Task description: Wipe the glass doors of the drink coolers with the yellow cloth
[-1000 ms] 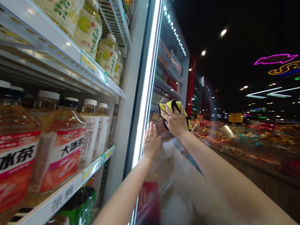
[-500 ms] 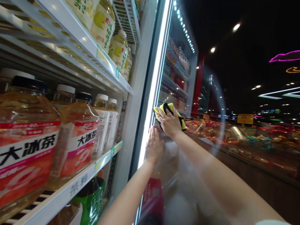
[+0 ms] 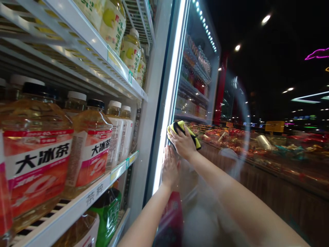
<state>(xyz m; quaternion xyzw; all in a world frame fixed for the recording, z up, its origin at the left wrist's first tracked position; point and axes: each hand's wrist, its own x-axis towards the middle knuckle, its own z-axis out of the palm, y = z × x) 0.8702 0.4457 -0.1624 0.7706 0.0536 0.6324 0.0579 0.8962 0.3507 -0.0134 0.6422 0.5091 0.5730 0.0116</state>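
A yellow cloth with black edging (image 3: 194,137) lies against the glass door (image 3: 191,185), pressed there by my right hand (image 3: 183,141), whose fingers are spread over it. Just below and left of it, my left hand (image 3: 169,168) rests flat by the bright light strip (image 3: 171,82) along the door's edge, fingers extended and holding nothing. The palms of both hands are turned away from view.
Wire shelves at the left hold large tea bottles (image 3: 38,161) and pale yellow drink bottles (image 3: 131,51). A white shelf rail (image 3: 95,192) juts beside my left forearm. Beyond the glass are a wrapped-goods display (image 3: 288,151) and a yellow sign (image 3: 274,126).
My right hand and the cloth have moved slightly down and left over the glass. My left hand sits a little lower in view, as the view has shifted slightly.
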